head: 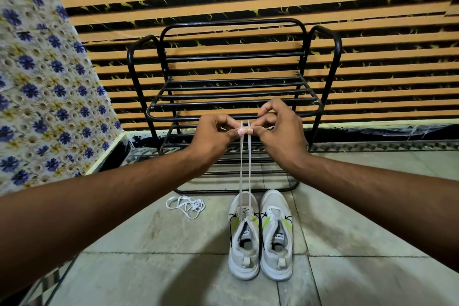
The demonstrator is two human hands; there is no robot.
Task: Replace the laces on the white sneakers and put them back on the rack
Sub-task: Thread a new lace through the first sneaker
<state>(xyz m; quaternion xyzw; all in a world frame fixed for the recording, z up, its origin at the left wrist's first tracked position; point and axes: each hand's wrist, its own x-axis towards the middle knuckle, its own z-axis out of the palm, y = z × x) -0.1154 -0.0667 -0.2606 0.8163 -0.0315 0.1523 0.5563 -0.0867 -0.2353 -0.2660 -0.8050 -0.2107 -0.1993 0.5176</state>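
Two white sneakers with green and black marks stand side by side on the floor, toes toward the rack. The left sneaker (244, 236) has a white lace (245, 169) threaded through its lower eyelets. Both lace ends run straight up, side by side. My left hand (213, 136) pinches one end and my right hand (280, 131) pinches the other, thumbs nearly touching. The right sneaker (276, 233) has no lace in it. A loose white lace (185, 205) lies in a tangle on the floor to the left of the sneakers.
A black metal shoe rack (231, 97) with bare bar shelves stands against the striped orange and black wall, just behind the sneakers. A flower-patterned cloth (42, 87) covers something at the left. The floor is grey tile.
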